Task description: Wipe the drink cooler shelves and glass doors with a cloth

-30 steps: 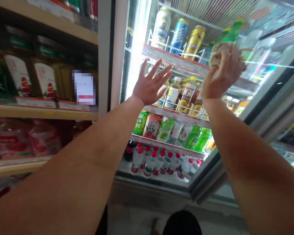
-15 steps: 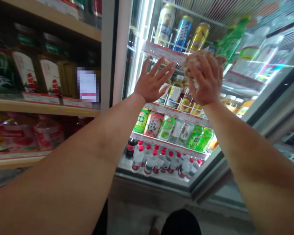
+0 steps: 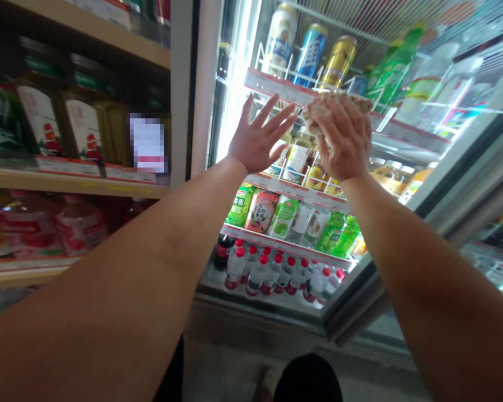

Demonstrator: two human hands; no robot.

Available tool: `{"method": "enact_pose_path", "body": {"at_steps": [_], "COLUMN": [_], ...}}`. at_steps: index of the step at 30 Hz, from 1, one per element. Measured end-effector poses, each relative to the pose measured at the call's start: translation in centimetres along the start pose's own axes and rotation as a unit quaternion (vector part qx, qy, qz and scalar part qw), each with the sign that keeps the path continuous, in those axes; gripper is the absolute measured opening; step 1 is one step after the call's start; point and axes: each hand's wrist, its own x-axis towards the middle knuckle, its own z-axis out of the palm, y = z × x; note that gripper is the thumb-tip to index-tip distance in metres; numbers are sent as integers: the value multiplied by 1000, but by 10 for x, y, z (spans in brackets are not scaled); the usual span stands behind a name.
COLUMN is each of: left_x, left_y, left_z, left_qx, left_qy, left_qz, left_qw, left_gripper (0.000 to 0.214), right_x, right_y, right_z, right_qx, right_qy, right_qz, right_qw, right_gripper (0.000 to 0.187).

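My left hand is raised in front of the glass cooler door, its fingers spread and nothing in it. To its right, my right hand presses a crumpled brownish cloth at the level of the upper shelf's edge. Most of the cloth is hidden behind the fingers. Beyond the hands stand a blue can and a gold can on the top shelf. Yellowish bottles show between the two hands on the shelf below.
Green and pink drink bottles line a lower cooler shelf, with several red-capped bottles at the bottom. A metal door frame runs along the lower right. Wooden shelves with oil-like bottles stand at left.
My right hand has shifted a little left with the cloth, closer to my left hand. My left hand stays nearly in place, fingers still spread.
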Motion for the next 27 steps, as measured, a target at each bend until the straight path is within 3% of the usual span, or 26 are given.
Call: {"method": "enact_pose_path", "body": {"at_steps": [3, 5, 6, 9, 11, 13, 16, 18, 20, 24, 25, 27], "left_x": [0, 0, 0, 0, 0, 0, 0, 0, 0, 0, 0, 0], "left_y": [0, 0, 0, 0, 0, 0, 0, 0, 0, 1, 2, 2], "left_z": [1, 1, 2, 2, 1, 1, 1, 1, 0, -1, -2, -3], "left_qx": [6, 15, 17, 8, -3, -7, -4, -2, -4, -10, -11, -13], "left_qy": [-4, -4, -4, -4, -5, -2, 2, 1, -2, -6, -7, -8], "left_qz": [-3, -2, -1, -3, -4, -1, 4, 1, -7, -14, -14, -17], "left_qw": [1000, 1000, 1000, 1000, 1000, 1000, 1000, 1000, 1000, 1000, 1000, 1000], "left_gripper": [68, 67, 67, 70, 73, 74, 73, 71, 70, 72, 72, 72], "right_x": [5, 6, 5, -2, -4, -2, 3, 5, 2, -7, -8, -7], "right_y": [7, 9, 8, -4, -10, -11, -5, -2, -5, -15, -16, -14], "right_z": [8, 11, 10, 0, -5, -5, 4, 7, 6, -5, -6, -4], "right_qx": [13, 6, -1, -17, -23, -41, -66, -64, -51, -23, -24, -34], "right_qy": [142, 190, 176, 52, 10, 54, 169, 202, 173, 17, 11, 61], "right_qz": [132, 160, 136, -15, -57, 15, 170, 204, 162, 4, -2, 40], "right_qw": [981, 969, 975, 998, 998, 998, 969, 956, 970, 1000, 1000, 997], "right_gripper": [59, 59, 57, 53, 52, 53, 61, 62, 58, 56, 56, 55]}}
